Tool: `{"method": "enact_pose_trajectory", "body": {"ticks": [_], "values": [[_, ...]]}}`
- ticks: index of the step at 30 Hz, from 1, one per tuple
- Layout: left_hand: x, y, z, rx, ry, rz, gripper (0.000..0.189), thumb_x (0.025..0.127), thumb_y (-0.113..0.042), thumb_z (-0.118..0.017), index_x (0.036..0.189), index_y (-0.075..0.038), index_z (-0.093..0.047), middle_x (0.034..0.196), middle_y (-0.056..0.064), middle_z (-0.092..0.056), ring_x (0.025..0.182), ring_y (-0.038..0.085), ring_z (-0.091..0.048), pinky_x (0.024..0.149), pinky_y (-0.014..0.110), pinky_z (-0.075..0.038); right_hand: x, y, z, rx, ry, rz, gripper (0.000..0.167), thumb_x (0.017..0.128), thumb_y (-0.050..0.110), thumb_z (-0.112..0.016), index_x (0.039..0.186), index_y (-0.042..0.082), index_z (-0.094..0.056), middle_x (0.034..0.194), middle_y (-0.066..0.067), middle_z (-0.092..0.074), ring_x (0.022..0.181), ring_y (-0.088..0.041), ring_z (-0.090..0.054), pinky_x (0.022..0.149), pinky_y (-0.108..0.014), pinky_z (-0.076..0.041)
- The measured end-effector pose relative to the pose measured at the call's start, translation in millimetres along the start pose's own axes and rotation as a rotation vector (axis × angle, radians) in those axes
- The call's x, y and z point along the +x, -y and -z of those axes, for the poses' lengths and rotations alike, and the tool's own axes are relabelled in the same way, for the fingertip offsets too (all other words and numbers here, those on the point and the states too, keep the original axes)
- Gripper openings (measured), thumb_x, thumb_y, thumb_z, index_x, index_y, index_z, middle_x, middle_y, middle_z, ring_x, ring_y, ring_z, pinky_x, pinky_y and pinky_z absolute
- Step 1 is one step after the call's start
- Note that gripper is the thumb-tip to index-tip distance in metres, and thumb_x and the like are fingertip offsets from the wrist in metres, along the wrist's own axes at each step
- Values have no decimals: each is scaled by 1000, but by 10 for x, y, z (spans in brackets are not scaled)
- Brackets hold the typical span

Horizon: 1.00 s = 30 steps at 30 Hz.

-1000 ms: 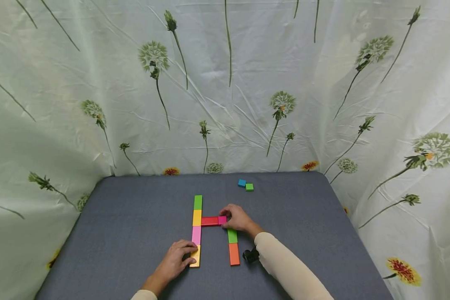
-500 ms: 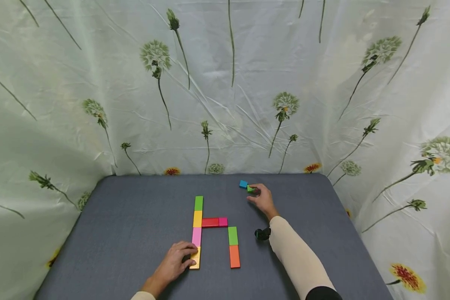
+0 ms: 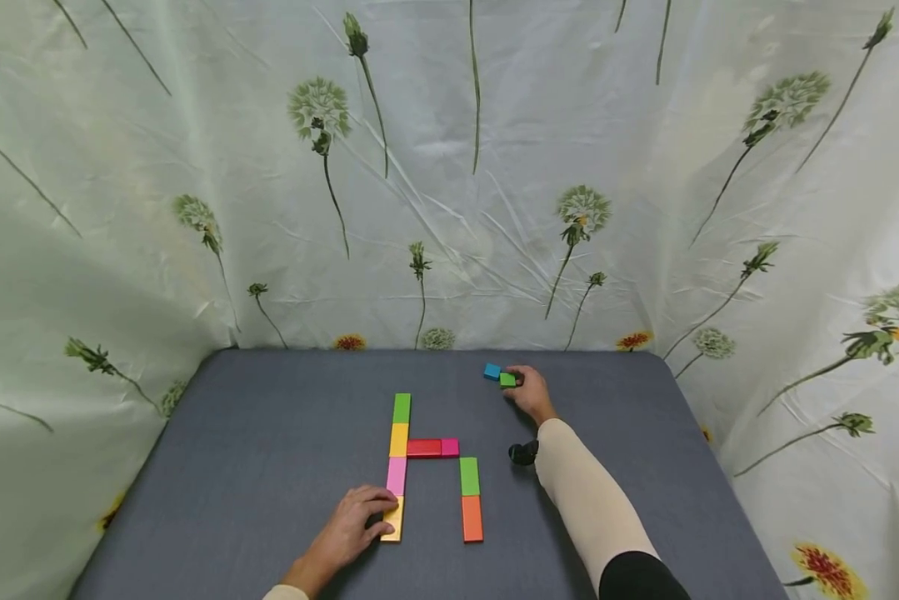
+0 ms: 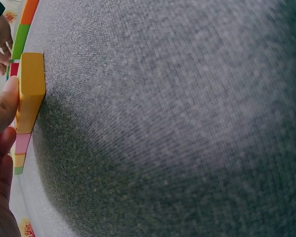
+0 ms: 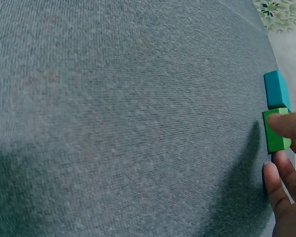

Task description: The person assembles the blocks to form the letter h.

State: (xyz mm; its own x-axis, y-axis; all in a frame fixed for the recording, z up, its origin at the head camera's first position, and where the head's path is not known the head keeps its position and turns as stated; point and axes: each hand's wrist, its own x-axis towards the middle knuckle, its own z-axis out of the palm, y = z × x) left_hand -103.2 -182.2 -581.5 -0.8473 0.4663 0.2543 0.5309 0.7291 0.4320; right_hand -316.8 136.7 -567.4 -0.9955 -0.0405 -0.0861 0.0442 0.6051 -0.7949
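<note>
My right hand (image 3: 531,393) is at the back of the table, pinching a small green block (image 5: 275,132) between thumb and fingers. A blue block (image 3: 492,372) touches that block on its left. My left hand (image 3: 355,523) rests its thumb and fingertips on the yellow block (image 4: 31,86) at the near end of a column. Beyond it in the column lie a pink block (image 3: 397,476), another yellow block (image 3: 399,440) and a green one (image 3: 402,408). A red block (image 3: 424,449) and a magenta block (image 3: 450,447) run rightward from the column.
Right of the column, a long green block (image 3: 469,476) and an orange block (image 3: 472,518) lie end to end. The grey cloth-covered table (image 3: 269,433) meets a flowered curtain (image 3: 449,208) behind. A black device (image 3: 523,453) sits at my right wrist.
My right hand has left the magenta block, moved back and right, and closed its fingers about the small green block. My left hand stays at the near yellow block. The view shifts slightly.
</note>
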Motion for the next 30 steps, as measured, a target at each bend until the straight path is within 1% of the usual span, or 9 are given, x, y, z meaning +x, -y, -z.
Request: {"method": "enact_pose_trajectory", "body": {"ticks": [4,7,12,14,18,22,25,27,30], "values": [[2,1,-9,3,-28,-45,26,73,-17,-82,94,-6,-73,98,1,-67,91,17,-61,77,36,-48,-25,10,0,-16,-12,-8,40,83,-6,-69,122,-4,-61,115,-22,-58,102,-32,-54,87,-45,-46],[-8,-1,-17,1,-45,-60,26,72,-16,-82,94,-6,-73,98,1,-67,90,16,-61,77,35,-48,-29,0,-6,-42,-18,-16,37,83,-4,-69,119,-5,-63,110,-21,-60,99,-31,-56,86,-44,-46],[-12,7,-20,4,-70,-74,26,71,-15,-83,93,-6,-73,97,1,-67,89,16,-61,76,35,-48,-12,7,-60,-63,-32,-51,35,83,-1,-70,117,-3,-65,108,-18,-62,99,-29,-56,87,-43,-46],[-9,5,-17,3,-66,-66,26,71,-16,-82,93,-6,-73,97,1,-67,89,16,-61,76,35,-48,-16,21,-82,-60,-39,-57,34,83,-1,-69,116,-3,-65,108,-17,-63,99,-29,-56,87,-43,-46],[-5,-14,-9,-9,-39,-26,26,73,-18,-81,95,-6,-73,99,0,-67,91,15,-61,78,35,-48,-78,53,-88,-55,-35,-47,32,84,-2,-68,116,-3,-65,106,-17,-63,97,-28,-57,84,-43,-48],[-5,-15,-10,-18,-39,-22,26,73,-16,-82,95,-6,-73,99,0,-67,92,16,-60,78,36,-48,-183,77,-73,-86,6,0,31,83,0,-70,114,-3,-67,101,-15,-65,91,-26,-59,80,-41,-49],[-7,-7,-15,-18,-56,-43,25,72,-14,-82,94,-5,-73,98,0,-67,90,17,-61,78,36,-48,-273,86,-64,-118,48,63,29,81,0,-72,110,-2,-69,95,-12,-67,85,-22,-60,76,-39,-50],[-8,-5,-20,-14,-59,-45,25,72,-14,-82,93,-5,-73,98,0,-67,90,17,-61,78,36,-48,-333,91,-61,-139,81,110,28,80,0,-73,108,-1,-70,90,-8,-67,81,-19,-59,74,-36,-50],[-3,-10,-21,3,-55,-38,25,71,-15,-83,93,-6,-73,98,0,-67,90,16,-61,78,36,-48,-423,118,-68,-133,142,161,27,78,-2,-74,105,0,-71,84,-4,-65,76,-15,-56,69,-32,-48]]}}
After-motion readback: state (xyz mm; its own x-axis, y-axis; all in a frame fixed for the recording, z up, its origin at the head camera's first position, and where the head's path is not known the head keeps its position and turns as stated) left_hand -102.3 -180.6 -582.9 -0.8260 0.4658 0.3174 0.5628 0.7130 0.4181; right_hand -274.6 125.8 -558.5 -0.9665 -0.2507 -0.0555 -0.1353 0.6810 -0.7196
